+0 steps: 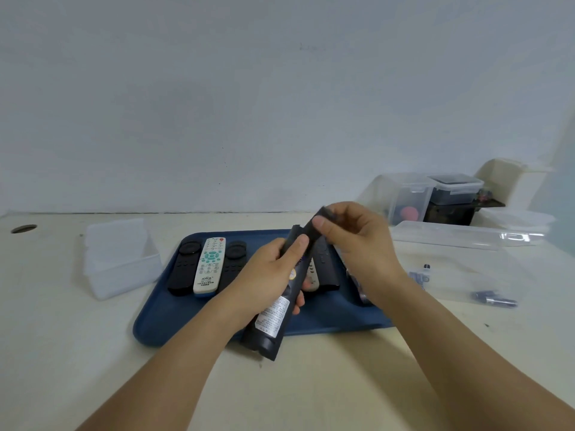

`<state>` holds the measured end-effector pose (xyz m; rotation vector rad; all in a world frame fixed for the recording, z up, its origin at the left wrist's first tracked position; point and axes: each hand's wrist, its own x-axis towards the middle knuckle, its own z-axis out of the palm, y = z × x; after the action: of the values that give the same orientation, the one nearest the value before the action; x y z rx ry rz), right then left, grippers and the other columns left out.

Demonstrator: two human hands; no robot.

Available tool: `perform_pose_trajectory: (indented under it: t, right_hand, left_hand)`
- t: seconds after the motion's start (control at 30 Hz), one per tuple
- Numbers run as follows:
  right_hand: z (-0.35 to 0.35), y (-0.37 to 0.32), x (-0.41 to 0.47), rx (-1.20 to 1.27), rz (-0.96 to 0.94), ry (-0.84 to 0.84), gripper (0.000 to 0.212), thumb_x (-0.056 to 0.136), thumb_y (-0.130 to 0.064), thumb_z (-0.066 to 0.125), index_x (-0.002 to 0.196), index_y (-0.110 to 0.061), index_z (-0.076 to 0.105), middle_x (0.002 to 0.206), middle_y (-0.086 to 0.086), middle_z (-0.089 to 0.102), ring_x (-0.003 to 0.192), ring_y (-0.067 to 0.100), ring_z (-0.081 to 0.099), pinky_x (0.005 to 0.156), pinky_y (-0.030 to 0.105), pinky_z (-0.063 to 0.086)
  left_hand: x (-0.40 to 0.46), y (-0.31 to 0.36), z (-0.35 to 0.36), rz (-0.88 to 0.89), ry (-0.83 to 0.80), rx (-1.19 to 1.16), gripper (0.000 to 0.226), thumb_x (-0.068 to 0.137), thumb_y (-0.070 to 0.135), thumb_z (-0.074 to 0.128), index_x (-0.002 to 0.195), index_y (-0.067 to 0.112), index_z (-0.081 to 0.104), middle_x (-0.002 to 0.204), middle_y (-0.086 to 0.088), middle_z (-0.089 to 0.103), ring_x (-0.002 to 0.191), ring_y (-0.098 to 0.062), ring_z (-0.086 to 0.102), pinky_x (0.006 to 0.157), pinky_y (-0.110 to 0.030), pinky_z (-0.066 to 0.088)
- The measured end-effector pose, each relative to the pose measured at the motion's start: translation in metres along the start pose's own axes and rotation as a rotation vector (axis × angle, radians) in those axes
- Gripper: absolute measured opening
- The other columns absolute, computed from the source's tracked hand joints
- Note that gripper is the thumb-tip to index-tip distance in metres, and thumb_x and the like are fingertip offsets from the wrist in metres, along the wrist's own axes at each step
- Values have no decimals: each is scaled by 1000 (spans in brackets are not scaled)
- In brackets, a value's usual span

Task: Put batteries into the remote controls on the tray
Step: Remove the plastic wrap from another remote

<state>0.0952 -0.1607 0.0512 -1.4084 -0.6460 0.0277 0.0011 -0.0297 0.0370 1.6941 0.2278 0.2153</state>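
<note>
Left hand (273,272) grips a black remote (277,309) back-up above the near edge of the blue tray (161,318), thumb across its upper body. Just right and above, the right hand (351,231) pinches the battery cover (314,225), angled off the remote. Lifting it clear calls for a steady body and gentle pull. Smooth matte plastic, slim slab, paper label. Loose cylindrical batteries (494,298) lie well right.

Both my hands raised, gripping.
My left hand (273,272) wraps low; right hand (351,231) pinches just above it, forearms converging.
</note>
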Motion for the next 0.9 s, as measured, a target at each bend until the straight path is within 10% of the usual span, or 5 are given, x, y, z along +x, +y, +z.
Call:
perform_pose_trajectory:
  t: [0.3, 0.43, 0.6, 0.9]
  right_hand:
    - [-40, 6, 18, -418, 349, -28, 21, 86, -7, 77, 103, 3, 69, 76, 19, 70, 51, 17, 63, 48, 23, 54]
    - [-35, 14, 18, -910, -10, 126, 39, 87, -19, 75, 124, -14, 63, 120, 4, 62, 96, 17, 63, 85, 25, 48]
    - [-12, 0, 4, -532, -209, 39, 7, 86, -19, 73, 90, -22, 68, 80, -8, 70, 64, 3, 59, 62, 14, 45]
    - [2, 5, -9, -493, -330, -105, 34, 78, -17, 82, 103, -25, 59, 96, -14, 67, 86, 10, 64, 66, 18, 52]
  left_hand:
    - [4, 2, -7, -39, 150, -247, 28, 104, 35, 52, 105, 8, 58, 74, -16, 69, 49, -23, 60, 45, -31, 52]
    - [2, 2, -4, -49, 115, -225, 32, 105, 37, 49, 109, 7, 59, 77, -17, 70, 50, -24, 61, 47, -32, 53]
    - [3, 4, -2, -134, 83, -284, 47, 106, 39, 39, 107, 1, 66, 77, -19, 71, 51, -27, 61, 49, -32, 53]
    - [-1, 6, 4, -148, 44, -247, 46, 104, 36, 43, 116, -3, 63, 74, -13, 70, 53, -24, 61, 52, -31, 53]
